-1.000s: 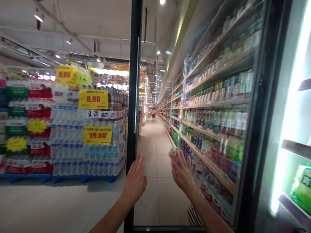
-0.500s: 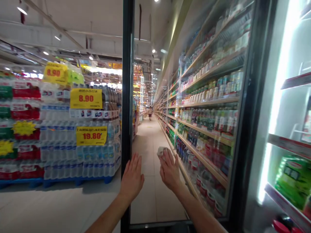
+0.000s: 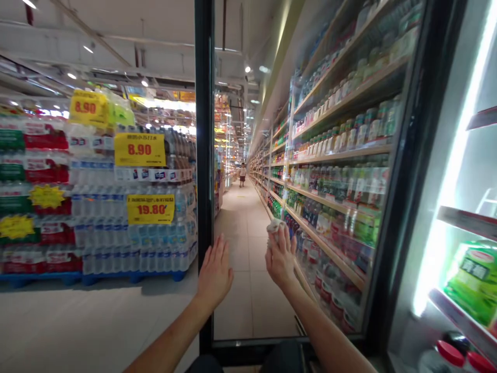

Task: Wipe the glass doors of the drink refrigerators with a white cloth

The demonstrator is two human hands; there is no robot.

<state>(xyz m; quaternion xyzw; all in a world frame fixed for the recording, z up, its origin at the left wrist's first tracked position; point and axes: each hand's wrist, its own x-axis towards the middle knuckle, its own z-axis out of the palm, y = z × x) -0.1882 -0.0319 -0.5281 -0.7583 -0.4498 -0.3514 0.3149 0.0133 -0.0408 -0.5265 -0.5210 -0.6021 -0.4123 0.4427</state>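
A glass door [image 3: 240, 248] with a black frame [image 3: 204, 155] stands in front of me. My left hand [image 3: 215, 269] lies flat at the door's left edge, fingers stretched out and pointing up, with nothing in it. Lower on the right side of the pane, my right hand [image 3: 281, 256] presses a crumpled pale cloth [image 3: 275, 225] to the glass. The cloth shows above and beside its fingertips; the rest of it is hidden under the fingers. Shelves of bottles [image 3: 334, 202] appear in the glass beyond this hand.
Stacked packs of bottled water [image 3: 112, 238] stand at left on a blue pallet [image 3: 134, 276], with yellow price signs [image 3: 140, 149]. At right is a lit cooler with shelves [image 3: 466, 220], a green bag [image 3: 473, 280] and red-lidded jars [image 3: 450, 352]. A person [image 3: 243, 175] appears far down the aisle.
My right hand has moved up and to the right over the glass with the cloth. My left hand stays near the door's edge. The view has shifted slightly.
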